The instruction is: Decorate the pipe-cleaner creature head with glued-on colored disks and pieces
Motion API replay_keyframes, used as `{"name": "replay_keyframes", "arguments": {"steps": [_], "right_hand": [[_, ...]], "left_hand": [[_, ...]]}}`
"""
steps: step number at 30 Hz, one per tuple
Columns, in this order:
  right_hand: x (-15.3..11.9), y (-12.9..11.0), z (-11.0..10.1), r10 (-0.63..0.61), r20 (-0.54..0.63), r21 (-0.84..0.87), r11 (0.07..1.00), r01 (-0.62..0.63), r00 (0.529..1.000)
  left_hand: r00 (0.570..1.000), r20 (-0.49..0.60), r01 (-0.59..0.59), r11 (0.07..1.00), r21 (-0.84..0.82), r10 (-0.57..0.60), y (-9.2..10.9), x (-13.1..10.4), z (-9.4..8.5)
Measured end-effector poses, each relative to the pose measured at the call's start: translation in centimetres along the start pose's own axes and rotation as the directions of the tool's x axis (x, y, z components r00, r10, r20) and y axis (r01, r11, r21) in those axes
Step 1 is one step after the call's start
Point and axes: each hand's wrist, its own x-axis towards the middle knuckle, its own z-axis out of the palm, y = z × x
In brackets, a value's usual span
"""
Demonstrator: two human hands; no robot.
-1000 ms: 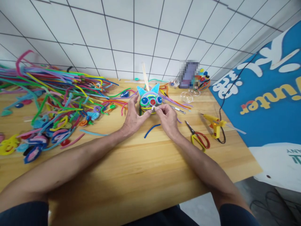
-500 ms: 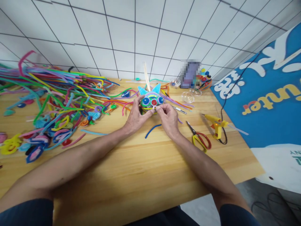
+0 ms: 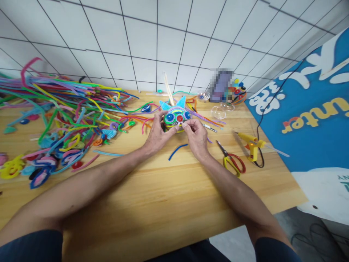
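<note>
Two blue ears (image 3: 181,102) pointing far, toy (image 3: 176,116) facing near, long axis left-right, left hand (image 3: 158,134) clasping its left side, right hand (image 3: 196,137) pinching pale bit (image 3: 179,124)

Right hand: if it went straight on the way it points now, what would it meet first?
Most likely the figure, near its red nose; the right hand looks about touching it, though depth is unclear.

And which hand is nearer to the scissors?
Right: the right hand is left of and slightly beyond the scissors; the left hand is farther left, against the pipe-cleaner figure.
</note>
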Motion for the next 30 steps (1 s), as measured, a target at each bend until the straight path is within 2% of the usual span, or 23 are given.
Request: {"name": "replay_keyframes", "arguments": {"steps": [8,14,19,30], "right_hand": [[0.0,0.7,-1.6,-0.117,-0.009,-0.053,0.992,0.117,0.993],[0.3,1.1,-1.2,-0.132,-0.002,-0.006,0.991,0.132,0.991],[0.6,1.2,-0.9,-0.082,-0.002,0.063,0.995,0.082,0.997],[0.8,0.7,-1.1,0.012,0.036,0.085,0.996,-0.015,0.999]], "left_hand": [[0.999,0.014,0.034,0.999,-0.013,-0.033,0.1,-0.1,0.0],[0.999,0.012,0.036,0.999,-0.029,-0.036,0.3,-0.1,0.1],[0.999,0.023,0.036,0.999,-0.036,-0.035,0.5,0.0,-0.1],[0.999,0.028,0.017,0.999,-0.03,-0.017,0.0,0.2,-0.2]]}}
